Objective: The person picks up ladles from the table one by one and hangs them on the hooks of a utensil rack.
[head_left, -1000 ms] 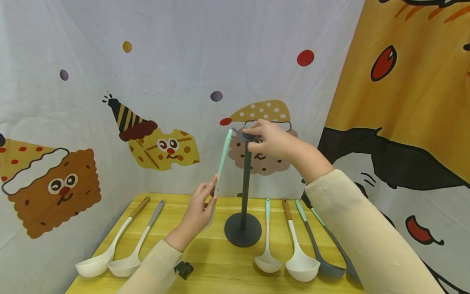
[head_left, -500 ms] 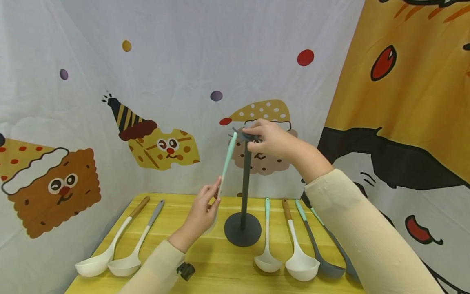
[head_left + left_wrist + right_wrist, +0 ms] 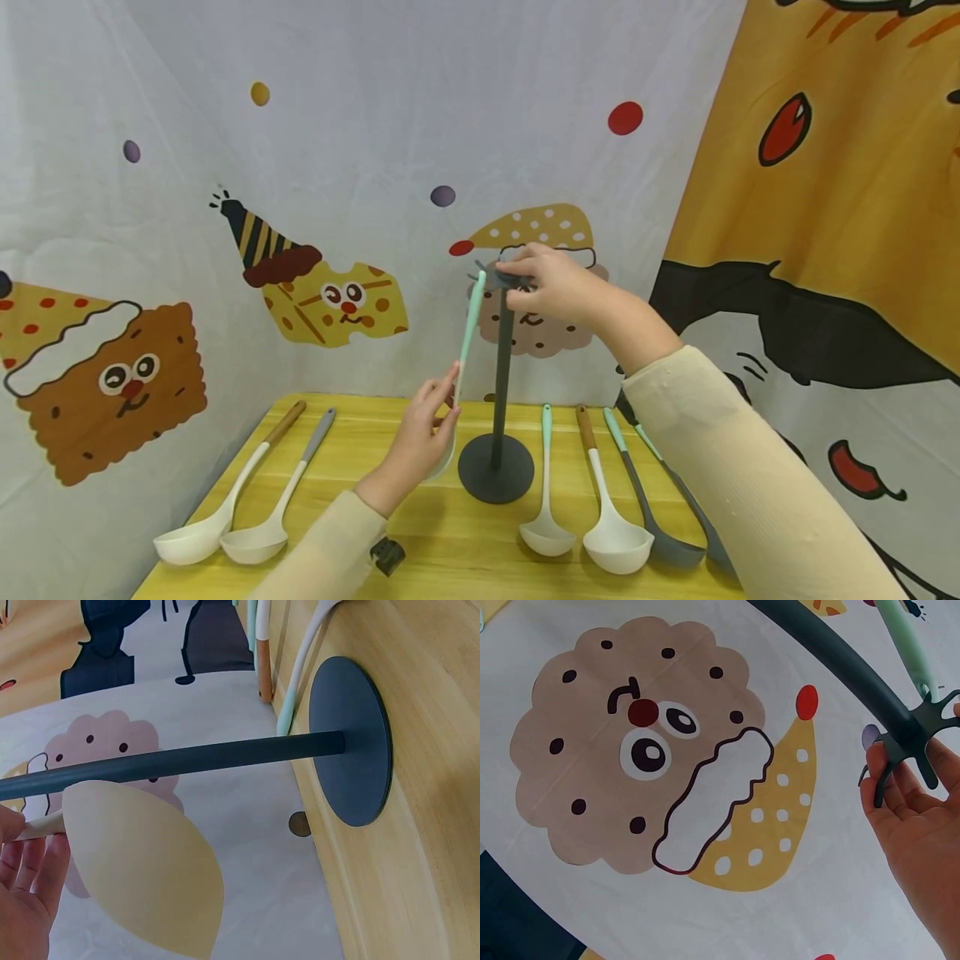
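Note:
My left hand holds a ladle upright by its pale shaft, its mint-green handle pointing up. The ladle's cream bowl hangs beside the pole in the left wrist view. The handle's end is right at one of the small hooks on top of a dark utensil stand. From the other side, my right hand grips the stand's hooked top, with fingers around the hooks in the right wrist view. The stand's round base rests on the wooden table.
On the table's left lie a brown-handled white ladle and a grey-handled one. Right of the stand lie a mint-handled white ladle, a brown-handled white one and two dark ones. A patterned cloth hangs behind.
My left hand has shifted slightly right with the ladle, bringing the handle's end from just left of the hooks to right at them. The right hand stays on the stand's top.

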### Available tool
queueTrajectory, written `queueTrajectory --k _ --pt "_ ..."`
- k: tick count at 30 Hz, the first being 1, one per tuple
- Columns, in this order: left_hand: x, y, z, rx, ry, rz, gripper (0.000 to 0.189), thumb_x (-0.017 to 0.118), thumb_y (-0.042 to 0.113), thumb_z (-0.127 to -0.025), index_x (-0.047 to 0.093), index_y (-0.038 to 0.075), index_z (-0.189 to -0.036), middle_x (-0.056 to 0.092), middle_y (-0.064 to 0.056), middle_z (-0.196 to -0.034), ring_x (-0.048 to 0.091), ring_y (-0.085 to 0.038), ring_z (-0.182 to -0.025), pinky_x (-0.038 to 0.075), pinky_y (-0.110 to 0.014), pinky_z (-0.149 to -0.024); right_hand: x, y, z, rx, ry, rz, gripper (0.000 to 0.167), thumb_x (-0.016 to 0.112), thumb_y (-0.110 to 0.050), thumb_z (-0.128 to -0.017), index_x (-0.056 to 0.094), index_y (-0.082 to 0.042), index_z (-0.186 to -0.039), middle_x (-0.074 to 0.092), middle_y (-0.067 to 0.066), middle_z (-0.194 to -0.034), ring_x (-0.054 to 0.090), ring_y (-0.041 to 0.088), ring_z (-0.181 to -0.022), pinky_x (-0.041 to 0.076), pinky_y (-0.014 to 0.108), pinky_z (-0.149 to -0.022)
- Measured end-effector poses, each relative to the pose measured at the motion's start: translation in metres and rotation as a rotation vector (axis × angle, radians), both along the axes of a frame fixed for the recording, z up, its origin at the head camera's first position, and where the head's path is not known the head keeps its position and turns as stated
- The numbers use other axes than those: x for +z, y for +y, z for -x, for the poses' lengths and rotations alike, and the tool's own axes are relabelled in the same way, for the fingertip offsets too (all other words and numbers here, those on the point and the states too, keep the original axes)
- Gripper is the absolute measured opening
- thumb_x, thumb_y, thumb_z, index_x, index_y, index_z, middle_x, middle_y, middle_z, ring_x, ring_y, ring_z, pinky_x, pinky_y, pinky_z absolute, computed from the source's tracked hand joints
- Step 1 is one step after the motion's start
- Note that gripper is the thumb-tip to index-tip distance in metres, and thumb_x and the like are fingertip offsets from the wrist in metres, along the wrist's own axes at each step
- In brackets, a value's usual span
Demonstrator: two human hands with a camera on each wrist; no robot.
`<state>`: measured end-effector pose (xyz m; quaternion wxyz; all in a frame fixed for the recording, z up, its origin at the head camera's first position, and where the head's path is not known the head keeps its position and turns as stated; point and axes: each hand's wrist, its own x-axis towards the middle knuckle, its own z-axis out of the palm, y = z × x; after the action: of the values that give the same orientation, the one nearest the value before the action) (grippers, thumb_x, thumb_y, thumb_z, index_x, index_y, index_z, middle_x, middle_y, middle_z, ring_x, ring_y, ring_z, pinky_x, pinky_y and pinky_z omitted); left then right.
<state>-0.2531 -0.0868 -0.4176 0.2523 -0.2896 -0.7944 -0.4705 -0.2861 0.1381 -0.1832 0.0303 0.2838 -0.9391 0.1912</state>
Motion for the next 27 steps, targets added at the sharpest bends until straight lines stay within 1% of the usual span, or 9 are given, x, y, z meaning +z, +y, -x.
queueTrajectory --k 4,9,18,23,27 --pt "0.0002 0.0026 0.0002 0.004 -0.017 0.003 0.070 0.064 -0.013 -0.096 0.040 0.002 -0.160 0.059 -0.020 -0.112 0.061 -0.029 -0.098 0.064 -0.029 -0.075 -0.0001 0.0007 0.0005 0.004 0.002 0.002 0.061 0.057 -0.021 -0.098 0.049 -0.009 -0.157 0.048 0.017 -0.151 0.056 0.030 -0.107 0.049 0.045 -0.089" --pt "0.0006 0.0055 0.0005 0.018 -0.027 0.007 0.070 0.066 -0.012 -0.096 0.041 0.002 -0.159 0.059 -0.019 -0.113 0.062 -0.029 -0.099 0.065 -0.035 -0.078 -0.0003 0.0011 0.0009 0.006 0.003 0.004 0.061 0.057 -0.021 -0.097 0.050 -0.008 -0.156 0.049 0.018 -0.150 0.056 0.030 -0.106 0.049 0.045 -0.088" --pt "-0.0014 0.0088 0.0015 0.016 -0.037 0.000 0.070 0.065 -0.012 -0.096 0.040 0.003 -0.159 0.059 -0.021 -0.115 0.063 -0.030 -0.103 0.064 -0.038 -0.082 -0.0006 0.0011 -0.0002 0.001 0.009 0.008 0.061 0.056 -0.020 -0.096 0.050 -0.008 -0.156 0.050 0.018 -0.148 0.055 0.029 -0.104 0.047 0.044 -0.086" --pt "-0.0040 0.0090 0.0029 0.003 -0.028 0.011 0.072 0.065 -0.013 -0.095 0.039 0.002 -0.160 0.059 -0.025 -0.119 0.064 -0.033 -0.105 0.064 -0.041 -0.083 -0.0001 0.0008 -0.0011 0.001 0.009 0.007 0.061 0.056 -0.020 -0.096 0.050 -0.008 -0.156 0.050 0.018 -0.148 0.055 0.029 -0.104 0.048 0.044 -0.085" --pt "-0.0047 0.0094 0.0030 -0.013 -0.037 0.014 0.073 0.066 -0.013 -0.095 0.038 0.002 -0.161 0.059 -0.023 -0.120 0.065 -0.034 -0.107 0.064 -0.041 -0.083 0.0001 0.0007 -0.0011 0.004 0.006 0.004 0.061 0.056 -0.021 -0.097 0.049 -0.009 -0.156 0.049 0.018 -0.149 0.055 0.029 -0.104 0.048 0.044 -0.086"
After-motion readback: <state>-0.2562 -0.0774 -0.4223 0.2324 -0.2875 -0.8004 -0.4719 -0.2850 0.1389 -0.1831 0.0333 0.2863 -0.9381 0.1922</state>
